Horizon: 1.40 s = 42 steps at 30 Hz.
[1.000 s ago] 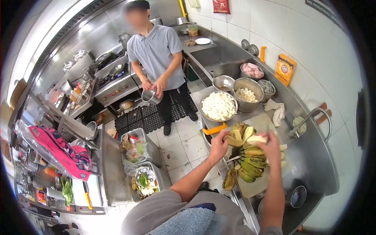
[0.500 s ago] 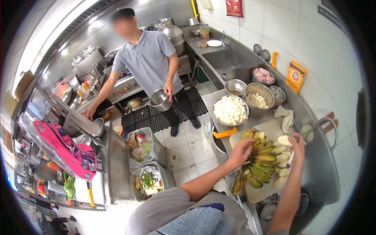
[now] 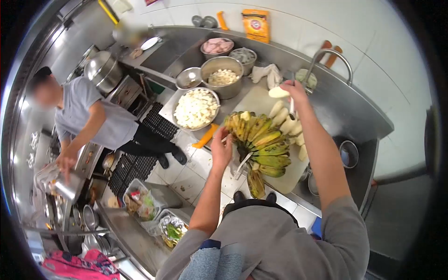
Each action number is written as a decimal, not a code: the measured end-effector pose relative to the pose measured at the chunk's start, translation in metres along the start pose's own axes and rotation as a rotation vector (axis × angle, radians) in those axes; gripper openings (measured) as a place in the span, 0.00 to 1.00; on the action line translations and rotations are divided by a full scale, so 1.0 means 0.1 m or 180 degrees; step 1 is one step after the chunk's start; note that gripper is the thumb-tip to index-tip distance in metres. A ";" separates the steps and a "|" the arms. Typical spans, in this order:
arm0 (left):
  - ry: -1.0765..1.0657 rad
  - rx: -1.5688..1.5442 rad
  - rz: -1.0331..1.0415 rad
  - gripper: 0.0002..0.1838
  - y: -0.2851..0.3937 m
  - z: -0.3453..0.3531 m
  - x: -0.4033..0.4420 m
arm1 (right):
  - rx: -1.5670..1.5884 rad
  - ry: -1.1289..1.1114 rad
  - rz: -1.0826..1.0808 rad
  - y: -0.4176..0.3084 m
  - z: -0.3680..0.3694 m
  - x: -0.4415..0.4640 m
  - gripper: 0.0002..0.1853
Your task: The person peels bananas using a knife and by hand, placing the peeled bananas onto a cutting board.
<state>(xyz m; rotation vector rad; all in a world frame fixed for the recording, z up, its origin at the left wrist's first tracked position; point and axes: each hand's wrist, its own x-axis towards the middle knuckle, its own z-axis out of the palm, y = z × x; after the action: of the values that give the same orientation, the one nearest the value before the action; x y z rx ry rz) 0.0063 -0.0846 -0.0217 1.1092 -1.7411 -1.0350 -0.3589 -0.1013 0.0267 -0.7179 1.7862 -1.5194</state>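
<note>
A big bunch of green-yellow bananas [image 3: 266, 147] lies on a pale cutting board [image 3: 291, 179] over the sink. My left hand [image 3: 221, 145] is at the bunch's left edge, its fingers partly curled; whether it grips anything is unclear. My right hand [image 3: 295, 91] holds a peeled banana [image 3: 279, 92] above the board's far end, and a knife [image 3: 292, 109] hangs down from the same hand. Several peeled bananas [image 3: 289, 126] lie along the right side of the bunch. To the left of the board, a bowl of white cubes [image 3: 196, 108] stands beside an orange handle [image 3: 205, 136].
Behind the board stand a pot of cut pieces [image 3: 221, 77], an empty-looking bowl [image 3: 189, 78] and a white cloth [image 3: 266, 74]. A faucet [image 3: 343, 63] arches at the right. A co-worker [image 3: 93, 112] holds a metal pot at the left. Bins [image 3: 170, 197] stand below.
The view has swung right. My right hand has carried the peeled banana away from the bunch to the board's far end. The co-worker has turned toward the left shelf with the pot.
</note>
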 end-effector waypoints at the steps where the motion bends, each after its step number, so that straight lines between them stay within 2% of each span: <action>1: -0.0009 0.0000 0.0029 0.20 -0.02 0.00 0.04 | 0.0023 -0.0004 0.0036 -0.02 0.02 -0.02 0.22; 5: 0.0055 0.0262 -0.0177 0.23 0.04 0.04 0.14 | -0.0361 -0.0385 0.0185 0.03 0.19 -0.09 0.24; 8: -0.0057 0.0508 -0.0498 0.27 0.10 0.08 0.22 | -0.0561 -0.0496 0.0046 0.18 0.40 -0.15 0.26; 9: -0.0121 0.0529 -0.0493 0.28 0.13 0.07 0.24 | -0.1123 -0.0665 0.0005 0.18 0.41 -0.15 0.27; 12: -0.0269 0.0636 -0.0306 0.32 0.15 0.03 0.32 | -0.2743 -0.0512 -0.1046 0.29 0.55 -0.05 0.28; 14: -0.0352 0.0769 0.0059 0.34 0.04 0.06 0.38 | -0.3071 -0.0532 -0.0949 0.05 0.57 -0.20 0.28; 15: -0.0137 0.0543 -0.0217 0.37 -0.01 0.10 0.40 | -0.3240 -0.0539 -0.0894 -0.04 0.58 -0.28 0.28; 18: -0.0530 0.0051 -0.0377 0.37 -0.30 0.12 0.55 | -0.3486 0.0005 -0.1485 -0.07 0.60 -0.35 0.27; 19: -0.0871 -0.0028 -0.0604 0.35 0.12 0.00 0.52 | -0.3501 -0.0023 -0.1517 -0.12 0.61 -0.36 0.27; 21: -0.0716 0.0084 -0.0373 0.34 -0.12 0.11 0.53 | -0.3524 -0.0066 -0.1584 -0.25 0.64 -0.37 0.27; 24: -0.0373 0.0046 -0.0223 0.31 -0.01 0.17 0.41 | -0.2074 -0.0951 -0.0497 -0.66 0.65 -0.36 0.31; 26: 0.0045 -0.0258 -0.0132 0.30 0.06 0.23 0.34 | -0.1435 -0.1100 -0.0711 -0.89 0.62 -0.46 0.32; 28: -0.0114 -0.0797 -0.0011 0.27 -0.03 0.24 0.34 | -0.0809 -0.1447 -0.0762 -1.13 0.63 -0.87 0.31; 29: 0.0154 -0.0174 0.0080 0.26 -0.08 0.30 0.30 | -0.0762 -0.1551 -0.0481 -0.87 0.62 -0.92 0.28; 30: 0.0362 -0.0387 -0.0124 0.26 -0.02 0.35 0.24 | -0.0755 -0.1814 -0.0150 -0.56 0.59 -0.99 0.25; 31: 0.0250 -0.0331 -0.0230 0.28 -0.25 0.44 0.30 | -0.1018 -0.1742 0.0107 -0.51 0.58 -1.25 0.22; 32: 0.0247 -0.0890 -0.0280 0.28 -0.09 0.40 0.25 | -0.0883 -0.2119 0.0392 -0.29 0.51 -1.23 0.21; 33: 0.0282 -0.1139 -0.0355 0.28 -0.18 0.45 0.25 | -0.0661 -0.1916 0.0605 -0.25 0.48 -1.24 0.20; 35: 0.0242 -0.1500 -0.0431 0.28 -0.30 0.49 0.25 | -0.0791 -0.1352 -0.0043 -0.63 0.56 -1.45 0.20; 38: 0.0029 -0.1816 -0.0423 0.27 -0.30 0.49 0.30 | -0.0868 -0.1305 -0.0960 -0.98 0.56 -1.39 0.21; 39: 0.0009 -0.1942 -0.0418 0.27 -0.26 0.46 0.28 | -0.0264 -0.1212 -0.1075 -0.96 0.65 -1.42 0.20; 42: -0.0057 -0.2141 -0.0422 0.27 -0.29 0.47 0.21 | 0.0459 -0.1838 0.0214 -1.06 0.80 -1.75 0.18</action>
<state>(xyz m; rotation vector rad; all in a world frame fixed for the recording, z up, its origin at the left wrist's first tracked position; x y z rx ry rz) -0.0346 -0.1030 -0.0598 0.7804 -1.1869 -1.5613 -0.1897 -0.0328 0.1485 -0.9028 1.2429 -1.2187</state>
